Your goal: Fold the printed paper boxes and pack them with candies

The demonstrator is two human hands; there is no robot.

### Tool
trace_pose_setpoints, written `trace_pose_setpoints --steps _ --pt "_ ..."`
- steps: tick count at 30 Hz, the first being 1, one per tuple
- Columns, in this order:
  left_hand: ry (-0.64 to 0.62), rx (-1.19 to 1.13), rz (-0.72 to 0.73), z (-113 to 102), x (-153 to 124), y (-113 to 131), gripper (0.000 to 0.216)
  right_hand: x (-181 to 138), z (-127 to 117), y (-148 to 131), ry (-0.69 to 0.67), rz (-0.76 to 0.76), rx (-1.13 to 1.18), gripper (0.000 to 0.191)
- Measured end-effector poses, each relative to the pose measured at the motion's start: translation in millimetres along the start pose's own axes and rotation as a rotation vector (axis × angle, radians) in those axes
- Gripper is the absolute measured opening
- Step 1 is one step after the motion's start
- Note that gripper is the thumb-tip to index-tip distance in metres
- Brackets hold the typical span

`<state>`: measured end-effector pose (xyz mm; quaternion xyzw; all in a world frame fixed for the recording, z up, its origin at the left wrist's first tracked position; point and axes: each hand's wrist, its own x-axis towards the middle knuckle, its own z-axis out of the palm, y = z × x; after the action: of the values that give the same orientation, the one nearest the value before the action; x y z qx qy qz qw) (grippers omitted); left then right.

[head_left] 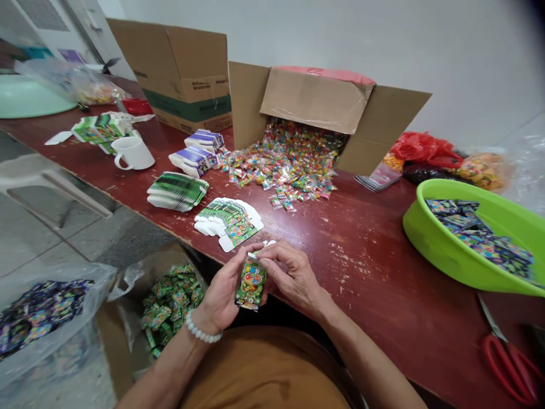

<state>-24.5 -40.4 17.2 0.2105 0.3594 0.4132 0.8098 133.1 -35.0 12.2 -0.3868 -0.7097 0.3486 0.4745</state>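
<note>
A small green printed candy box (251, 284) is held over the table's near edge. My left hand (223, 289), with a beaded bracelet on its wrist, wraps round the box from the left. My right hand (292, 272) pinches the white flap at the box's top end between thumb and fingers. Just beyond my hands lies a fanned stack of flat green cartons (234, 224). Another stack of green cartons (177, 191) sits farther left. Wrapped candies (293, 165) spill from a tipped cardboard box (317, 99) at the back.
A lime green basin (415, 227) with dark packets stands at the right, above red-handled scissors (506, 355). A white mug (138, 153) and purple cartons (193, 161) are at the left. Below the edge are green boxes (170, 304) in a lined carton and a bag of dark packets (42, 312).
</note>
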Motion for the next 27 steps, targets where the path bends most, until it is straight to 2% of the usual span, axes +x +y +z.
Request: trace_pose_setpoints --steps 6,9,11,15,18,21,24,27 --pt "0.020 0.012 0.026 -2 2 1 0.036 -1 5 -3 0.003 0.042 0.040 0.005" --pt "0.046 0.002 0.092 -1 2 3 0.032 0 8 -1 0.027 0.142 0.098 0.019" --pt "0.062 0.014 0.121 0 1 4 0.031 1 10 1 0.043 0.252 0.234 0.023" --pt "0.027 -0.024 0.069 -3 2 3 0.035 4 15 2 0.081 0.480 0.551 0.041" --pt "0.026 -0.104 -0.007 -5 4 1 0.036 2 22 5 0.209 0.502 0.562 0.051" --pt "0.083 -0.125 0.001 -4 6 0 0.033 -1 26 8 0.280 0.462 0.467 0.045" --pt "0.070 -0.065 0.056 -3 8 -1 0.034 1 22 8 0.212 0.457 0.513 0.052" --pt "0.045 0.026 0.094 -6 8 -3 0.035 5 14 8 -0.006 0.483 0.639 0.047"
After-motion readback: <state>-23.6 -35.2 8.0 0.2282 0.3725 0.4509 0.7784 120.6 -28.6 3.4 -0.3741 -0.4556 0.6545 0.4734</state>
